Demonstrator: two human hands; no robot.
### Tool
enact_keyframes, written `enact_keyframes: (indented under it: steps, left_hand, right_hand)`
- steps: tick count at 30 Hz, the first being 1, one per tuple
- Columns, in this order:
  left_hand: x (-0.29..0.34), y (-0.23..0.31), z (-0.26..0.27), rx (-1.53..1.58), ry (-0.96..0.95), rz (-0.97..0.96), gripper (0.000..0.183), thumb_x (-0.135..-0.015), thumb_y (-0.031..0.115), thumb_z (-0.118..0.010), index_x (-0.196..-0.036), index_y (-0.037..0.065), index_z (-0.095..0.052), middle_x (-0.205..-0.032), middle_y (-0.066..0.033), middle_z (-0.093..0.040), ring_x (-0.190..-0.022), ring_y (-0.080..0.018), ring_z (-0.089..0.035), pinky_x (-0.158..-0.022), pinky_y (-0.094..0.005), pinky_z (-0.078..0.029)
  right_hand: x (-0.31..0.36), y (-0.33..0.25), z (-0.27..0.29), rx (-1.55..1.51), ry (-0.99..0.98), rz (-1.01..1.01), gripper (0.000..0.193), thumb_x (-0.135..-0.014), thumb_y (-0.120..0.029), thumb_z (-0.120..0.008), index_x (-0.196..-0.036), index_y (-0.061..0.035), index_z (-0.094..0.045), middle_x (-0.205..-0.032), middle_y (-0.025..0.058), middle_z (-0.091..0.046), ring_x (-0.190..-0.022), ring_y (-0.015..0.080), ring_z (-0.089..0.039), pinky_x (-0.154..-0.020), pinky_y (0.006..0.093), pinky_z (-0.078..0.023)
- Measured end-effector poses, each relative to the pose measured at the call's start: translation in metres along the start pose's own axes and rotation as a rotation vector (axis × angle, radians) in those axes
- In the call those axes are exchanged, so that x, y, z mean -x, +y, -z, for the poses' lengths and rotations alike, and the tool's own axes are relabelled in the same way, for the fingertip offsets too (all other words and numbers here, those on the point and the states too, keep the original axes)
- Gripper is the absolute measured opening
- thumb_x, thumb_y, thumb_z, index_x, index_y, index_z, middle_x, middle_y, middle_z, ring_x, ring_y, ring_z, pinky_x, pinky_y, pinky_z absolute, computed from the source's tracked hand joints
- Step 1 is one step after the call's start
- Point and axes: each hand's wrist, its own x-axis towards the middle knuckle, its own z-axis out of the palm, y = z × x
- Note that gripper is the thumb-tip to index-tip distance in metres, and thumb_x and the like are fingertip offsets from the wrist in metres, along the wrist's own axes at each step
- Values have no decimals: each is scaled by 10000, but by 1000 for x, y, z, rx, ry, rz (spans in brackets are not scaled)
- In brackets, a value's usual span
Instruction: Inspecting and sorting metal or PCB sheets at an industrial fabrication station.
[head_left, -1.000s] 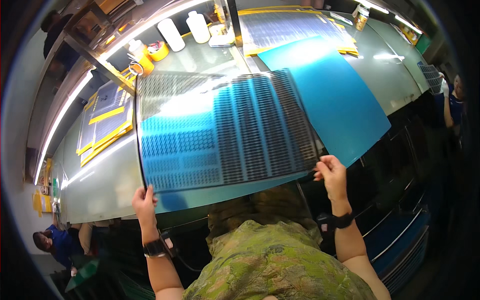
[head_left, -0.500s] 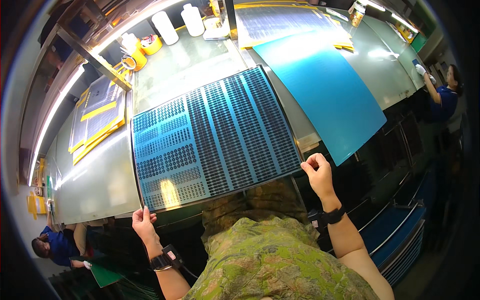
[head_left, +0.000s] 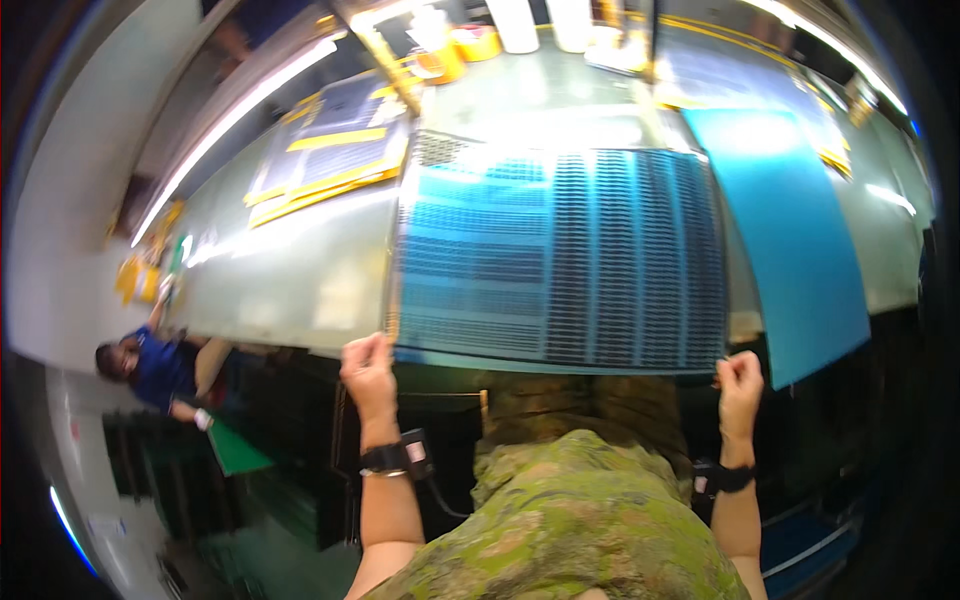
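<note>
A large clear sheet printed with rows of small dark shapes [head_left: 640,265] lies before me over a blue surface, blurred by motion. At its near left corner, my left hand [head_left: 368,372] pinches the edge between thumb and fingers. The near right corner is pinched in my right hand [head_left: 741,380]. A blue strip shows along the near edge beneath the print; I cannot tell how far the sheet is lifted off it.
Right of the print a plain blue panel [head_left: 800,240] overhangs the pale table [head_left: 310,290]. Yellow-edged sheets [head_left: 335,150] are stacked at left, others [head_left: 730,70] at back right. Tape rolls [head_left: 475,42] and white bottles [head_left: 514,25] stand behind. A person [head_left: 165,370] with a green board is at far left.
The view has swung left, so the table and sheets appear farther right and squarer to me. Both hands keep their pinch on the near corners. The person at right has left the view.
</note>
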Motion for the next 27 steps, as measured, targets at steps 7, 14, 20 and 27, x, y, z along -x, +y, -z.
enact_keyframes:
  steps: [7, 14, 20, 27]
  left_hand:
    - [29, -29, -4, -86, 111, -20, 126, -754, 74, -690, -860, 8, -670, -810, -33, -494, -704, -123, -499, -625, -231, -424]
    - [30, -35, -7, 166, 91, 150, 192, -805, 68, -633, -987, 11, -649, -739, -11, -573, -686, -90, -526, -637, -208, -434]
    - [29, -25, -11, 334, 47, 284, 240, -818, 44, -602, -1055, 5, -607, -672, 28, -554, -594, -41, -464, -546, -191, -387]
    - [30, -11, 32, -700, -78, -384, 352, -777, 64, -578, -1111, 169, -620, -1196, -164, -461, -1129, -335, -381, -942, -435, -311]
  right_hand:
    - [3, 0, 5, -48, -58, 10, 139, -840, -9, -512, -755, -63, -417, -683, -23, -402, -624, 54, -411, -566, 196, -361]
    - [1, 4, 2, -40, -86, 14, 138, -848, -14, -505, -759, -68, -415, -690, -22, -406, -621, 61, -420, -571, 199, -373]
    - [0, -7, 6, -85, -69, -29, 133, -840, -24, -517, -762, -67, -419, -675, -24, -412, -606, 58, -423, -558, 195, -378]
    - [-1, -81, 4, 842, -273, 593, 558, -625, -107, -697, -1156, -84, -528, -1074, 118, -465, -1042, 321, -416, -863, 426, -357]
